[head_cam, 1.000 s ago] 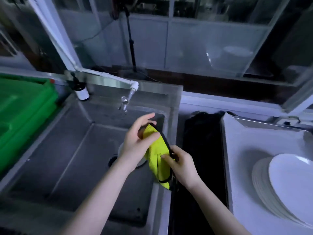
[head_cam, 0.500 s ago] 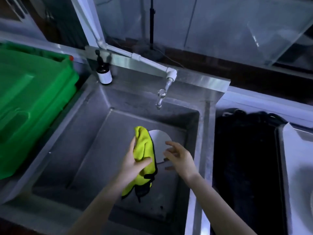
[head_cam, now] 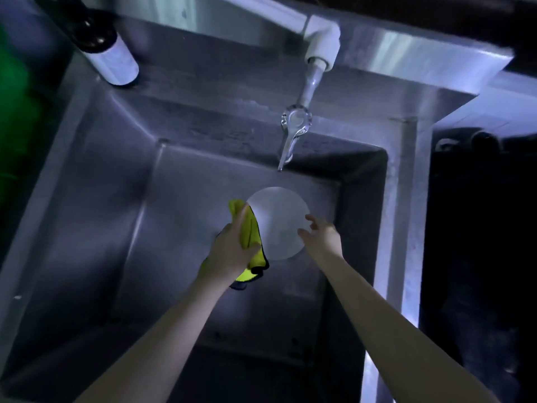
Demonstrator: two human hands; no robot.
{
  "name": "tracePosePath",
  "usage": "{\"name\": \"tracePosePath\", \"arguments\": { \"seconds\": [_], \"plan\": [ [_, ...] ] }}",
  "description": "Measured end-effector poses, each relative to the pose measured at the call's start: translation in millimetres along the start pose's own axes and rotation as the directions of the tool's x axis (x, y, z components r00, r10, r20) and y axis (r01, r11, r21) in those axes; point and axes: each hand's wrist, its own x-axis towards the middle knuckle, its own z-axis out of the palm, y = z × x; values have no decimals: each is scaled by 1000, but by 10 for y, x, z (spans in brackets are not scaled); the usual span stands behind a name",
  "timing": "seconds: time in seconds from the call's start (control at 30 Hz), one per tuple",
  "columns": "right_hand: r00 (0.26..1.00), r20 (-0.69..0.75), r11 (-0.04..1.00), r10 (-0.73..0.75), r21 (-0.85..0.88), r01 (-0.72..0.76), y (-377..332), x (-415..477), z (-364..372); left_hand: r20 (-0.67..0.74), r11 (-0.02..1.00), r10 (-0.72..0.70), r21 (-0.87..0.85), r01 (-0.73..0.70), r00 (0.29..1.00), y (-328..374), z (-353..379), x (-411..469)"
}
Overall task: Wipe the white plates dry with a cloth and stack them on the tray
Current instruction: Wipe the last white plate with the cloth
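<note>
Grips the yellow cloth point(head_cam: 252, 230) with the left hand point(head_cam: 229, 251) alone now. Has dropped the right hand point(head_cam: 321, 238) from it, open, fingers spread at the rim of the white plate point(head_cam: 276, 216) lying toward the sink's point(head_cam: 404, 216) back right corner. Probably picking up the next plate to wipe.

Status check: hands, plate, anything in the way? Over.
Left hand grips cloth. Right hand open at plate rim. Plate down in sink. Tap above, clear.

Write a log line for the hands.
left hand: grips yellow cloth | right hand: spread over round white plate | plate: in steel sink
</note>
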Motion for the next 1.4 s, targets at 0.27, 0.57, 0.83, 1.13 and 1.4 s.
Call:
{"name": "tracePosePath", "arguments": {
  "seconds": [0.27,0.57,0.83,1.13,1.4],
  "plan": [
    [988,13,986,151,-70,-150,368,749,401,-83,984,-89,145,100,993,-332,321,697],
    [962,-38,961,272,56,-270,550,983,585,-129,986,-60,148,79,990,-431,553,886],
    [965,28,908,261,333,-255,598,886,564,-99,995,-93,-40,90,991,-409,443,792],
    [988,7,905,155,400,-145,288,290,284,-128,899,-162,-427,92,978,-218,-45,187],
    [991,-122,814,53,580,28,227,-767,-228,-499,946,143,-184,-265,855,204,-482,-663]
  ]
}}
